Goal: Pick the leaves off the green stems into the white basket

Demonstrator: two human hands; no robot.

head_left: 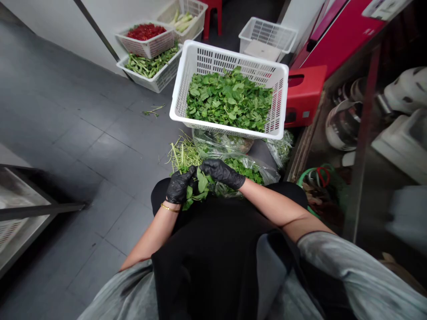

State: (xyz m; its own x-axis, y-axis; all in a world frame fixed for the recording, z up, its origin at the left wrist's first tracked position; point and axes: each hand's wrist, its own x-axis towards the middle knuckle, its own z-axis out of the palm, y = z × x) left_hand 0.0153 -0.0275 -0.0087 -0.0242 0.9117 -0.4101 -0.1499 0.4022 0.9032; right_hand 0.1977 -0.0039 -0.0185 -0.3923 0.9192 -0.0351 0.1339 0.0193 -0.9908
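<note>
Both hands wear black gloves and meet above my lap. My left hand [180, 184] is closed around a bunch of leafy greens [201, 181], whose leaves hang between the hands and below them. Close beside it, my right hand [223, 172] is closed with its fingertips pinched at the same greens. Beyond the left hand lies a pile of pale green stems [183, 153] on the floor. Under and past the right hand is a clear plastic bag [267, 171] with more greens in it. A white basket [230, 129] of picked leaves [230, 98] stands just ahead.
At the back left are baskets of red peppers [146, 32], cut green vegetables [150, 64] and pale stalks [182, 21]. A white crate [267, 35] and a red stool [305, 95] stand back right. Metal shelving [362, 142] borders my right; a metal rack [40, 211] my left.
</note>
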